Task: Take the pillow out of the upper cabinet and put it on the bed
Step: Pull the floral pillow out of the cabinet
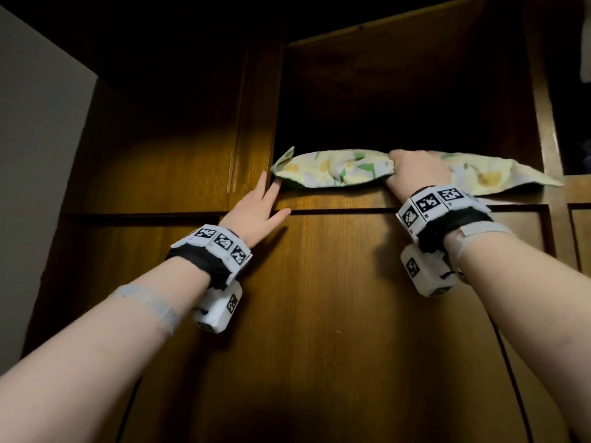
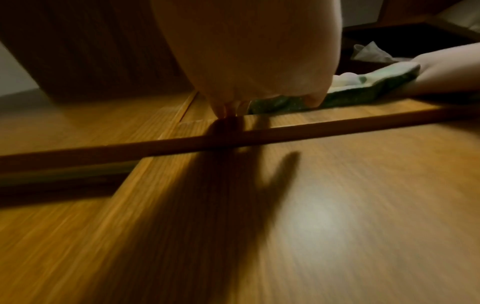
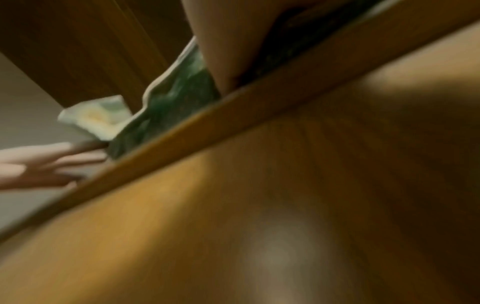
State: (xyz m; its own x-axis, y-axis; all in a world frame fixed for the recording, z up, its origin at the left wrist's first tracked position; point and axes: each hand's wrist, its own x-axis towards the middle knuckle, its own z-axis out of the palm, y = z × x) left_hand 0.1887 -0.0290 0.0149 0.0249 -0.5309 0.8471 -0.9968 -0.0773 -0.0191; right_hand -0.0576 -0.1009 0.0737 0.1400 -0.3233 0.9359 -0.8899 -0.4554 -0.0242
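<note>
A pale yellow pillow (image 1: 332, 171) with a flower print lies along the front edge of the upper cabinet (image 1: 399, 91), which stands open and dark inside. My right hand (image 1: 412, 171) grips the pillow's middle from above, bunching the cloth. My left hand (image 1: 265, 203) is spread with straight fingers against the wood just below the pillow's left corner, fingertips touching its underside. The left wrist view shows the pillow's (image 2: 363, 90) shaded underside past my left palm (image 2: 259, 61). In the blurred right wrist view the pillow (image 3: 168, 107) overhangs the shelf edge (image 3: 233, 115).
Closed wooden doors (image 1: 319, 314) fill the wall below the shelf. Another closed panel (image 1: 166, 139) sits left of the opening. A grey wall (image 1: 32, 155) is at far left. A second dark compartment (image 1: 572, 123) opens at the right edge.
</note>
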